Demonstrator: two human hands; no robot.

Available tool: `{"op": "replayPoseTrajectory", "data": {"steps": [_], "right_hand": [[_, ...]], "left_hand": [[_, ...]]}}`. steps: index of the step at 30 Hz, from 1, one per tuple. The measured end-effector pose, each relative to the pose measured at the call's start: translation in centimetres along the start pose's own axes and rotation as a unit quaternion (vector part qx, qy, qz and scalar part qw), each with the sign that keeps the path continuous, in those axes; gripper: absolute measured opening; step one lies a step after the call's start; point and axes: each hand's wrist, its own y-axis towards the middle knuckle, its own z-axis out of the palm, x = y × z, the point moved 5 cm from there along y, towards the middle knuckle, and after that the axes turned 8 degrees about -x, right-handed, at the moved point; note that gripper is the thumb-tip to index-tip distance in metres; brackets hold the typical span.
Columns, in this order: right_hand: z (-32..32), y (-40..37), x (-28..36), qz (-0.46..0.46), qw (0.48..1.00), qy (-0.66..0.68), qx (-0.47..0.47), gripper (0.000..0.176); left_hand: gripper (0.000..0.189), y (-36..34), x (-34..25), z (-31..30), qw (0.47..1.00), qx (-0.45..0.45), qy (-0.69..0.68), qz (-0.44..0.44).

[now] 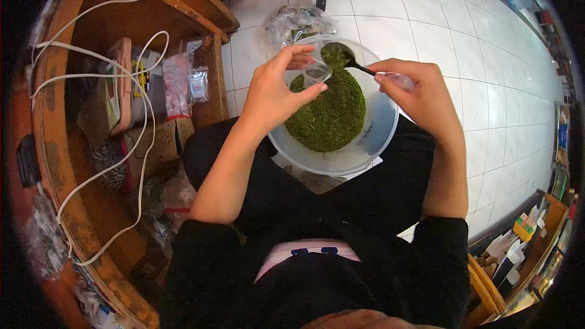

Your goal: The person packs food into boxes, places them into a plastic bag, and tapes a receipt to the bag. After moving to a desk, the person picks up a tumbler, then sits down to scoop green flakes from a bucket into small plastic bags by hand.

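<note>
A translucent white tub (381, 146) between the legs holds a bed of dried green flakes (323, 122). My left hand (275, 88) is closed round a small clear plastic cup (317, 72), its rim tipped toward the spoon. In my right hand (420, 88) is a black spoon (359, 67), its bowl heaped with green flakes, right beside the cup and over the tub. A clear, shiny piece (403, 81) shows at the right fingers, partly hidden by them.
Behind the tub lies a clear plastic bag (298, 24) on white floor tiles (439, 36). To the left stands a wooden shelf (79, 213) with packets and a loose white cable (141, 201) hanging across it. A wooden box (536, 237) of small items sits at the lower right.
</note>
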Motion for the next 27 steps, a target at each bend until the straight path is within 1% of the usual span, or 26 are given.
{"op": "replayPoseTrajectory", "data": {"steps": [1,4,7,10,13,16,17,19,20,21,22,27], "right_hand": [[0.1,0.0,0.4,0.015,1.0,-0.022,0.008,0.019],[0.4,-0.3,0.9,-0.038,0.997,-0.062,-0.019,0.018],[0.4,-0.3,1.6,-0.046,0.996,-0.074,-0.005,0.018],[0.0,-0.4,0.8,-0.015,0.998,-0.037,-0.04,0.017],[-0.5,-0.6,-0.4,0.113,0.989,-0.094,0.016,0.019],[1.3,-1.4,-1.3,0.06,0.986,-0.138,0.07,0.021],[2.1,-1.5,-1.5,0.064,0.986,-0.131,0.084,0.021],[3.5,-1.1,0.5,0.009,0.998,-0.055,0.015,0.022],[3.9,-1.1,1.2,-0.019,1.0,-0.015,-0.019,0.023],[4.3,-1.2,1.3,-0.035,0.998,-0.045,-0.013,0.028],[4.4,-1.2,1.7,-0.036,0.998,-0.04,-0.022,0.03],[4.5,-0.9,2.8,-0.052,0.995,-0.046,-0.065,0.036]], "left_hand": [[0.063,0.0,-0.1,0.2,1.0,0.004,-0.007,-0.007],[0.068,0.1,-0.3,0.4,0.999,0.005,-0.027,-0.029],[0.073,0.3,-0.3,0.5,0.996,0.021,-0.066,-0.05],[0.07,0.2,-0.2,0.7,0.995,0.024,-0.086,-0.053],[0.065,0.1,0.4,0.9,0.997,0.031,-0.07,-0.019],[0.059,-0.3,0.6,1.5,0.991,0.043,-0.119,-0.044],[0.058,-0.4,0.6,1.7,0.985,0.048,-0.147,-0.074],[0.055,-0.7,0.6,2.1,0.969,0.057,-0.201,-0.133],[0.054,-0.8,0.6,2.2,0.962,0.056,-0.225,-0.145],[0.053,-0.9,0.7,2.4,0.954,0.054,-0.249,-0.157],[0.053,-1.0,0.7,2.5,0.946,0.052,-0.272,-0.168],[0.052,-1.0,0.3,2.4,0.939,0.053,-0.282,-0.192]]}}
